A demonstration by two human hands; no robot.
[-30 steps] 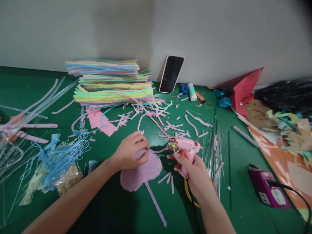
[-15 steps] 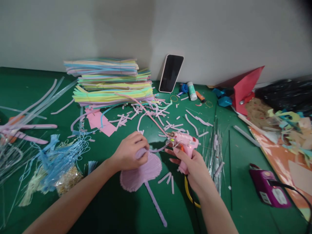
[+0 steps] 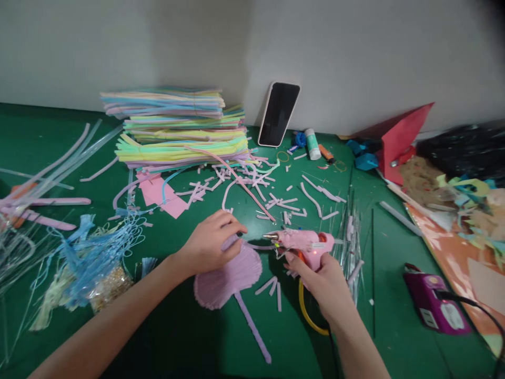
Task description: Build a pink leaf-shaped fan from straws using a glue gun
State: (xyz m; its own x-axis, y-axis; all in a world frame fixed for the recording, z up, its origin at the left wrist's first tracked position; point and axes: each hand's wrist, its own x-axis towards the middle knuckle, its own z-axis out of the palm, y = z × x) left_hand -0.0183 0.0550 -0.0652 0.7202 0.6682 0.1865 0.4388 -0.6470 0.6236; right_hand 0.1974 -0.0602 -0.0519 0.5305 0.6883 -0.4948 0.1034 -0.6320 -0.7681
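Note:
A rounded, ribbed lilac piece (image 3: 232,276), looking made of pipe cleaners side by side, lies with its wrapped lilac stem (image 3: 253,329) pointing towards me. My left hand (image 3: 215,239) closes its fingers on the upper edge of this piece; the fingertips partly hide what they pinch. My right hand (image 3: 315,276) grips a pink hot glue gun (image 3: 302,240) by its handle, nozzle pointing left towards my left fingers but apart from them. From the lilac piece a thin lilac strand (image 3: 260,247) runs right towards the gun. Short lilac offcuts (image 3: 272,287) lie beside the piece.
Bundles of pastel pipe cleaners (image 3: 181,147) are stacked at the wall, beside a leaning phone (image 3: 279,113). Blue tassels (image 3: 98,258) lie left. On the right are thin wires (image 3: 351,252), a purple device (image 3: 436,302) with a cable, and a red paper (image 3: 404,142).
My right hand has moved slightly right and down with the glue gun, its nozzle now level and clear of the pink pipe cleaner. The left hand has barely shifted, one finger lifting a little.

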